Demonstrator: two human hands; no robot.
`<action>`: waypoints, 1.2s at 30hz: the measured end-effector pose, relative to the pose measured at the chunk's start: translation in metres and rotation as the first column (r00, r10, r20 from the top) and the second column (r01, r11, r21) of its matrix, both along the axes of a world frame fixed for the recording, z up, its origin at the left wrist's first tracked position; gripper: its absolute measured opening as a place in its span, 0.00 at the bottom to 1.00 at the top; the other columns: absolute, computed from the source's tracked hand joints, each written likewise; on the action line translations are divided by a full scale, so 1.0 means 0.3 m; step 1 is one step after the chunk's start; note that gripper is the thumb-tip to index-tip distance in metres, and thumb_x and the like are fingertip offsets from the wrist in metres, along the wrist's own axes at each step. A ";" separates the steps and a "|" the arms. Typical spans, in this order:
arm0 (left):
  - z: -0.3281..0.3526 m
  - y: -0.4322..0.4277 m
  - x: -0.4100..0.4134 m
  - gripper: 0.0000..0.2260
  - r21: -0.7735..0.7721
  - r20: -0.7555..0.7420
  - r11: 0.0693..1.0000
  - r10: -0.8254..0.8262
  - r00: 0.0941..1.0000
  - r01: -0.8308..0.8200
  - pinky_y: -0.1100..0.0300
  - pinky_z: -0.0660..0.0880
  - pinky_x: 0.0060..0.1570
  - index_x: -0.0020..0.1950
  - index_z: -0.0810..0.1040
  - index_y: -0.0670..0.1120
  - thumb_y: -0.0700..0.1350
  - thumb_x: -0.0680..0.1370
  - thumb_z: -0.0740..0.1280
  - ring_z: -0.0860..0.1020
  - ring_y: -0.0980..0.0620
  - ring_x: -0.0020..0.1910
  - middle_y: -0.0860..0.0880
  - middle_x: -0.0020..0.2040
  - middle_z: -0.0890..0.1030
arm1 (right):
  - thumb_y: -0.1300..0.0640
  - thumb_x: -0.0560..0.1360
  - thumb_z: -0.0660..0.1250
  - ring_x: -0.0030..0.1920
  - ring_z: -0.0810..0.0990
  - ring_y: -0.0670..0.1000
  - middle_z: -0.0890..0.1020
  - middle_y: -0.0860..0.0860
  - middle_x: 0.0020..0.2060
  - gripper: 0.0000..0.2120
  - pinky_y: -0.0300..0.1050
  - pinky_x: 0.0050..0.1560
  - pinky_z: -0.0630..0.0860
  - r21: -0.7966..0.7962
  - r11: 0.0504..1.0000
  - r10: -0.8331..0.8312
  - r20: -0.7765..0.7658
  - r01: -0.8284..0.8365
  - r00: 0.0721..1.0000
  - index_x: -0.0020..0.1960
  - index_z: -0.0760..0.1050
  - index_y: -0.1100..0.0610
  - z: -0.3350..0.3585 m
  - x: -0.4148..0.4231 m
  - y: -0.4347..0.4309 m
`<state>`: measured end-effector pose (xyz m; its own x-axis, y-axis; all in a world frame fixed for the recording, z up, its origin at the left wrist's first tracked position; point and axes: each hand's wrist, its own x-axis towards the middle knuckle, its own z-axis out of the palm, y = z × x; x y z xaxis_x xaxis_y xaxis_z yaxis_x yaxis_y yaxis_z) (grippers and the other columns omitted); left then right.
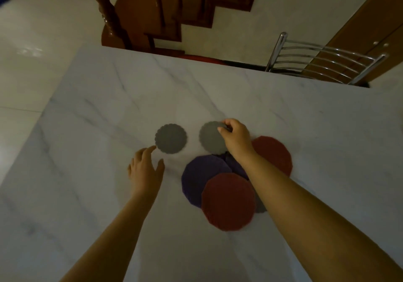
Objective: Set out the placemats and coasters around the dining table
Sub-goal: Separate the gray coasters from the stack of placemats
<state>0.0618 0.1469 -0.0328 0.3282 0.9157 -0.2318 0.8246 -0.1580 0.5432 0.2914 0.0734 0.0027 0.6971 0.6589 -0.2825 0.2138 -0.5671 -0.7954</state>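
On the white marble table (218,89) a grey scalloped coaster (171,138) lies flat on its own. My left hand (145,169) hovers just below it, fingers spread, holding nothing. My right hand (236,136) pinches the far edge of a second grey coaster (211,139). Below it several round mats overlap in a pile: a purple mat (199,178), a red mat (228,201) on top at the front, and another red mat (273,153) at the right, partly under my right forearm.
A metal chair (322,60) stands at the table's far right edge. Wooden stairs (165,11) and a carved post rise beyond the far edge. A wooden door (375,26) is at the right. White floor tiles lie to the left.
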 end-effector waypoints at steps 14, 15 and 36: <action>-0.022 -0.133 -0.037 0.21 0.093 -0.065 0.967 -0.232 0.971 0.238 0.45 0.59 0.70 0.69 0.71 0.47 0.47 0.76 0.68 0.70 0.41 0.68 0.44 0.70 0.72 | 0.50 0.74 0.64 0.63 0.71 0.60 0.73 0.57 0.64 0.27 0.57 0.65 0.65 -0.529 0.826 0.395 0.301 -0.192 0.868 0.71 0.62 0.53 -0.100 0.138 0.169; -0.020 -0.141 -0.019 0.21 0.095 -0.055 0.958 -0.266 0.962 0.270 0.44 0.57 0.71 0.70 0.71 0.48 0.47 0.77 0.67 0.68 0.42 0.70 0.45 0.71 0.71 | 0.50 0.74 0.63 0.63 0.72 0.59 0.73 0.57 0.64 0.26 0.58 0.65 0.65 -0.497 0.841 0.404 0.316 -0.212 0.858 0.70 0.63 0.53 -0.094 0.135 0.134; -0.074 -0.414 0.042 0.44 0.012 -0.320 0.752 -0.621 0.715 0.659 0.44 0.31 0.71 0.76 0.36 0.51 0.69 0.73 0.59 0.31 0.48 0.73 0.49 0.79 0.41 | 0.37 0.72 0.61 0.76 0.45 0.56 0.50 0.52 0.76 0.39 0.60 0.72 0.49 -0.568 0.799 0.447 0.345 -0.195 0.825 0.75 0.51 0.53 -0.109 -0.216 -0.550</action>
<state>0.0743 0.0226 -0.0551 0.7838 0.5360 -0.3135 0.6125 -0.7504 0.2484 0.2266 -0.0916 -0.0300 0.5963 0.7249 -0.3448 0.7088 -0.6771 -0.1978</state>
